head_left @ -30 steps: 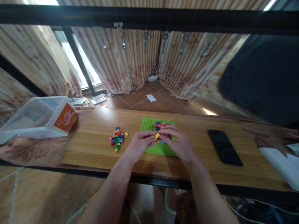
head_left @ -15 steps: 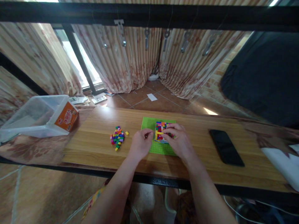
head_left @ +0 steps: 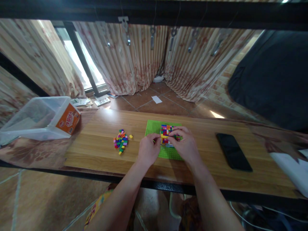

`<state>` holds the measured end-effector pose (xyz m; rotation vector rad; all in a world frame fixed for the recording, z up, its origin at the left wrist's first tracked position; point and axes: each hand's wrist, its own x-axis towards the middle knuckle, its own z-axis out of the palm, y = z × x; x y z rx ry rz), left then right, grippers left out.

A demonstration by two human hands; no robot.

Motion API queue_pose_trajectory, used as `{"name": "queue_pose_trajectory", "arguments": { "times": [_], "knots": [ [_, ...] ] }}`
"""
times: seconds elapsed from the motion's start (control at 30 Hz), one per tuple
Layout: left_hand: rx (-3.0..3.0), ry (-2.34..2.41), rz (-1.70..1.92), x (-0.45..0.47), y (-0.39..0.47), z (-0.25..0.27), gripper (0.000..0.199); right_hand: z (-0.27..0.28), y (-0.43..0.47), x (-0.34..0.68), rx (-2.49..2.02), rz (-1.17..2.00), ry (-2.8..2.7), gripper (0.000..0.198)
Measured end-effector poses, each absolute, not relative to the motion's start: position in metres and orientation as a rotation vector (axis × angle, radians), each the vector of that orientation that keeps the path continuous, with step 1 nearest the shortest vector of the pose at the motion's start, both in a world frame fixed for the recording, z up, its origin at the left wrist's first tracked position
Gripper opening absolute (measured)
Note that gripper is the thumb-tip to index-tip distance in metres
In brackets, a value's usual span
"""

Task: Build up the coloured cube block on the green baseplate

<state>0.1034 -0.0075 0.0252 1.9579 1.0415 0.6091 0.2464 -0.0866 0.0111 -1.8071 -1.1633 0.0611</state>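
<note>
A green studded baseplate [head_left: 152,125] lies on the wooden table, with a block of many-coloured toy bricks [head_left: 166,129] built on its middle. Over that block, a long yellow brick [head_left: 165,137] is held level between my two hands. My right hand [head_left: 184,141] pinches its right end between thumb and fingers. At the brick's left end is my left hand [head_left: 149,148], its thumb and forefinger closed on or right against that end. Part of the built bricks is hidden behind my right fingers.
A pile of loose bricks [head_left: 121,140] lies on the table to the left, with a single yellow brick [head_left: 131,136] beside it. A black phone [head_left: 233,152] rests on the right. Beyond the table's left end stands a clear plastic bin [head_left: 36,118] with an orange label.
My left hand has moved right and up to the left end of the yellow brick. My right hand still grips the brick, which has shifted very little.
</note>
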Motion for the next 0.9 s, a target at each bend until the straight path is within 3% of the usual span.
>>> {"name": "queue_pose_trajectory", "arguments": {
  "times": [0.23,0.47,0.9],
  "knots": [
    [1.945,1.019,0.618,0.106,-0.008,0.026,0.024,0.010,-0.086,0.246,-1.888,-0.067,-0.976,0.021],
    [1.876,1.055,0.662,0.110,-0.005,0.026,0.037,-0.004,-0.079,0.232,-1.987,-0.071,-0.905,0.048],
    [1.577,1.058,0.714,0.119,0.005,0.005,0.024,-0.005,-0.072,0.225,-1.926,0.028,-0.765,0.052]
  ]
}}
